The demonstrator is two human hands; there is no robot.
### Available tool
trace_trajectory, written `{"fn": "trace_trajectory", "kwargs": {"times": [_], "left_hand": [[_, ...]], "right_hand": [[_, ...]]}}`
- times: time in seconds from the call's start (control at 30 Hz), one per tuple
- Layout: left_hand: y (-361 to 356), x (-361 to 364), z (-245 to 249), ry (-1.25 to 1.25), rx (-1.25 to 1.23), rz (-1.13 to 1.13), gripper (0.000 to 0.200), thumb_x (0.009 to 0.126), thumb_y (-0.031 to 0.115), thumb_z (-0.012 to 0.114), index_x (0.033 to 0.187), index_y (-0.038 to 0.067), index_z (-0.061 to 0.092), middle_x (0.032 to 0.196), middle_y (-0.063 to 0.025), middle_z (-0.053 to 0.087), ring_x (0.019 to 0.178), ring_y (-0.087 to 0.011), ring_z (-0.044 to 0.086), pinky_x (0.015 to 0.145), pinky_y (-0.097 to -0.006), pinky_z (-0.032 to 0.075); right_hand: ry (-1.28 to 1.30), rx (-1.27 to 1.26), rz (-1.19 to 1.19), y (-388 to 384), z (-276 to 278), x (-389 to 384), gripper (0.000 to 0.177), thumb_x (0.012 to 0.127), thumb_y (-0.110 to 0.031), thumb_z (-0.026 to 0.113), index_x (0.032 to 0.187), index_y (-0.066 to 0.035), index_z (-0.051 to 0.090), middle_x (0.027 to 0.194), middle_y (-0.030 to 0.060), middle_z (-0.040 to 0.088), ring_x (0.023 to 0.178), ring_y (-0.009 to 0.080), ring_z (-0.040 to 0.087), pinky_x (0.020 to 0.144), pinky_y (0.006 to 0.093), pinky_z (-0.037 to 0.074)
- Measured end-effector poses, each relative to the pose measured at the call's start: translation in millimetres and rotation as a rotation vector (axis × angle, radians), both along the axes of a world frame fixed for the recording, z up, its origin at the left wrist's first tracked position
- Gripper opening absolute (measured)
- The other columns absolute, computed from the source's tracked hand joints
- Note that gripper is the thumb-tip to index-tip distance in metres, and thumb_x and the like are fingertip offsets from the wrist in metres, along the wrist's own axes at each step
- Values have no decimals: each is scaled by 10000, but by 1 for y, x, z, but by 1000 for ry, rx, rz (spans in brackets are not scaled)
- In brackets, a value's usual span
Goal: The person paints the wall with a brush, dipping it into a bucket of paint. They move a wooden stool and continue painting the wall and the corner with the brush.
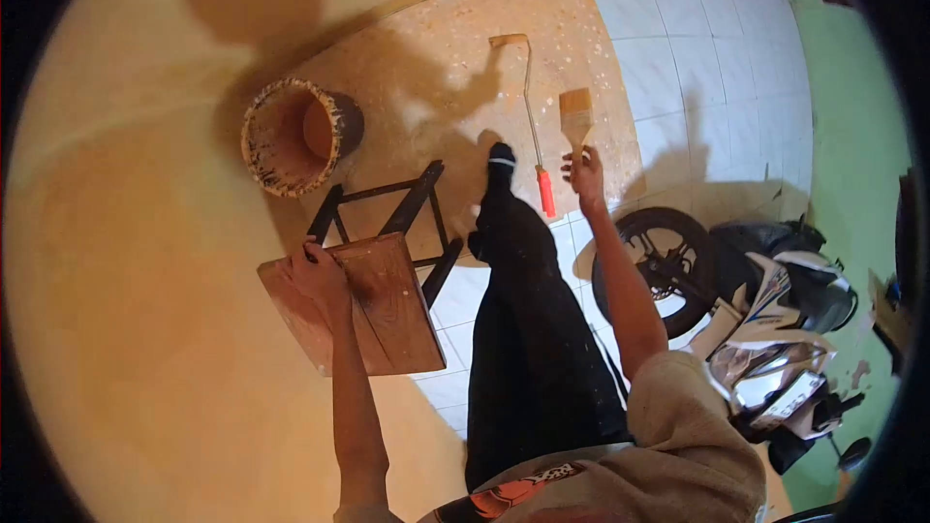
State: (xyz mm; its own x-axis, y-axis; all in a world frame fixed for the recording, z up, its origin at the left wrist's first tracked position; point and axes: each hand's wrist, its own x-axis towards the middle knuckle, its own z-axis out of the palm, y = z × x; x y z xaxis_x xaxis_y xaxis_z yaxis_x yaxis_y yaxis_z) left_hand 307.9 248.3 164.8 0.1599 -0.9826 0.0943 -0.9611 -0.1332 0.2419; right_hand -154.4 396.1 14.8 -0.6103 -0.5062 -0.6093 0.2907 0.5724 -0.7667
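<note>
My right hand (585,179) is closed around the handle of a wide paintbrush (576,111), whose bristles point away from me. My left hand (320,271) grips the far edge of a wooden stool (387,295) with a square brown seat and dark legs; some of its fingers are hidden behind the seat edge. Just beyond the stool stands a bucket (291,126) with a paint-crusted rim and orange-tan paint on its inside. A paint roller (528,102) with a red handle lies on the floor to the left of the brush.
A yellow-orange wall (145,281) runs along my left. Paint-spotted sheeting (572,29) covers part of the white tiled floor (678,68). To my right a motorcycle (756,320) is parked by a green wall (843,107). My foot (501,160) is near the roller.
</note>
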Motion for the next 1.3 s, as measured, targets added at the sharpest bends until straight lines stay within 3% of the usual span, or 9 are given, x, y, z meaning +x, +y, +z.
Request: {"fn": "trace_trajectory", "kwargs": {"times": [0.07, 0.3, 0.6, 0.7, 0.8, 0.9, 1.1, 1.2, 1.3], "left_hand": [[1, -1, 5, -43, 108, -34, 225, 955, 178, 522, 981, 14, 674, 936, -172, 647, 982, -333, 527, 890, -439, 424], [0, -14, 9, -192, 43, -24, 216, 922, 198, 527, 915, 52, 686, 884, -134, 658, 924, -333, 513, 874, -470, 397], [-4, -28, -1, 145, 248, 102, 255, 963, 148, 412, 1069, -7, 584, 1056, -221, 543, 1005, -353, 521, 895, -434, 426], [-4, 13, -21, -131, 204, -240, 259, 964, 98, 416, 1153, -55, 504, 1083, -228, 516, 1016, -381, 520, 892, -468, 437], [-23, -91, 15, -463, 402, 43, 254, 928, 40, 475, 1163, -50, 513, 1126, -239, 518, 1035, -388, 521, 935, -464, 422], [-24, -184, -17, -139, 260, -159, 334, 879, -1, 529, 1211, -22, 514, 1116, -218, 522, 1035, -352, 523, 910, -466, 432], [-28, -405, -93, 876, 993, -204, 289, 994, 207, 547, 1214, 21, 564, 1034, -84, 646, 919, -179, 638, 817, -318, 513], [-12, -498, -122, 526, 1252, -392, 273, 988, 230, 536, 1205, 74, 593, 959, -139, 716, 872, -227, 692, 785, -355, 531], [13, -541, -158, 470, 1251, -563, 258, 962, 264, 569, 1140, 83, 613, 988, -175, 704, 905, -336, 689, 782, -397, 531]], "right_hand": [[-51, -49, -87, -7, 23, -16, 371, 1006, -288, 554, 1267, -41, 463, 1021, 109, 675, 821, 187, 659, 656, 317, 536], [-119, -219, -236, -19, 49, -53, 377, 974, -217, 578, 1247, 14, 458, 1060, 136, 686, 810, 161, 657, 658, 271, 529], [-190, -156, -304, -27, 17, -109, 361, 954, -139, 531, 1270, 19, 456, 1116, 150, 670, 835, 167, 640, 708, 291, 525], [-197, -72, -320, -27, 7, -139, 284, 1005, -167, 520, 1247, -33, 457, 1061, 114, 665, 794, 142, 624, 656, 275, 508], [-193, 20, -224, -34, -14, -177, 243, 1002, -140, 513, 1225, -57, 466, 1001, 85, 651, 730, 114, 594, 611, 262, 493], [-103, 11, -84, -54, -29, -211, 243, 982, -119, 529, 1205, -46, 465, 981, 112, 662, 707, 136, 609, 600, 274, 495], [25, -1, 84, -133, -90, -252, 197, 984, -75, 498, 1181, -78, 487, 871, 46, 620, 678, 107, 552, 570, 260, 456], [172, -65, 142, -179, -135, -262, 239, 916, -60, 562, 1145, -75, 495, 890, 209, 675, 834, 361, 685, 689, 409, 515], [322, -120, 223, -227, -186, -269, 236, 912, -101, 565, 1138, -69, 506, 872, 228, 669, 854, 386, 683, 704, 428, 521]]}}
